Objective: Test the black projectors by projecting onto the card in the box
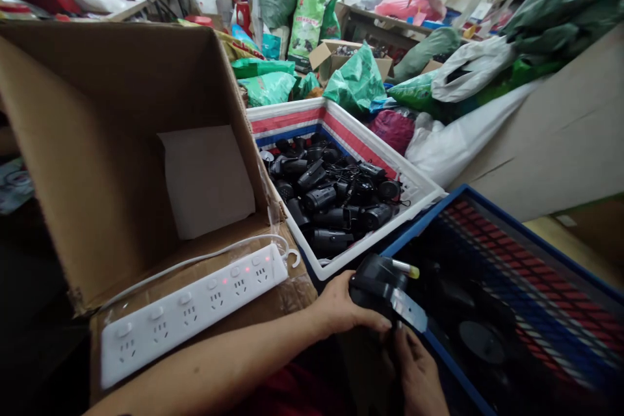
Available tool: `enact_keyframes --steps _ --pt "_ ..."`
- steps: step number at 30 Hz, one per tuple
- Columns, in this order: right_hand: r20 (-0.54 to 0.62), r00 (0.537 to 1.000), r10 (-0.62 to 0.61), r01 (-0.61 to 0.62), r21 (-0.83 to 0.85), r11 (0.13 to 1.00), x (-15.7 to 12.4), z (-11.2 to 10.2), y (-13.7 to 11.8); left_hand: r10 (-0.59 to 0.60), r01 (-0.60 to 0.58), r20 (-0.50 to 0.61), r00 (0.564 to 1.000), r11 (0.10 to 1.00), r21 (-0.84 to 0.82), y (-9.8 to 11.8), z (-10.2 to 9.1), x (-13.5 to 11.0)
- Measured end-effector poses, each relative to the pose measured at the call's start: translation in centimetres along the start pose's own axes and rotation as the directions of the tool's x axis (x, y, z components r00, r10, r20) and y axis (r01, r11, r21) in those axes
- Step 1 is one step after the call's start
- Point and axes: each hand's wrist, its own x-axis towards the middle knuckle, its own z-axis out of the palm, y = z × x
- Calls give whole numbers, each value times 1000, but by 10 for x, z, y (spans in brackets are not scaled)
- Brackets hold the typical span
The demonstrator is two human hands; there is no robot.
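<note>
My left hand [341,309] is closed around a black device [377,283] with a small yellow-tipped stub on top, low in the middle of the view. My right hand [419,374] comes up from below and pinches the device's underside, beside a silvery strip [408,311] that sticks out of it. Just left of the hands a white power strip [195,309] with red lights lies on a cardboard flap. Behind the hands a white basket [414,182] holds several similar black devices [331,198] with cords.
A big open cardboard box [97,143] with a white sheet inside stands at left. A blue crate [487,312] with dark parts sits at right. Green and white bags [355,84], shelves and a cardboard sheet [560,136] fill the background.
</note>
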Motion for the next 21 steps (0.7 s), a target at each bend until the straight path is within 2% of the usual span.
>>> enact_keyframes --steps 2,4,6,11,15,17,21 --pt "-109 983 -145 121 -203 972 6 -22 -6 -42 42 1 999 995 87 0 -2 12" --pt "-153 942 -299 222 -387 895 11 -42 -11 -81 82 -13 997 980 179 0 -2 24" --pt "-165 914 -371 240 -516 822 12 -60 -16 -115 117 -24 993 960 256 -2 0 38" --pt "-129 872 -472 301 -620 725 12 -87 -30 -204 184 24 979 922 340 -11 11 72" --pt "-27 817 -575 386 -716 582 18 -95 -32 -238 198 73 968 914 353 -18 16 86" --pt "44 831 -554 402 -737 544 25 -93 -28 -246 204 71 967 909 363 -21 15 88" --pt "141 903 -407 367 -748 554 36 -83 -25 -256 223 37 966 896 383 -26 10 84"
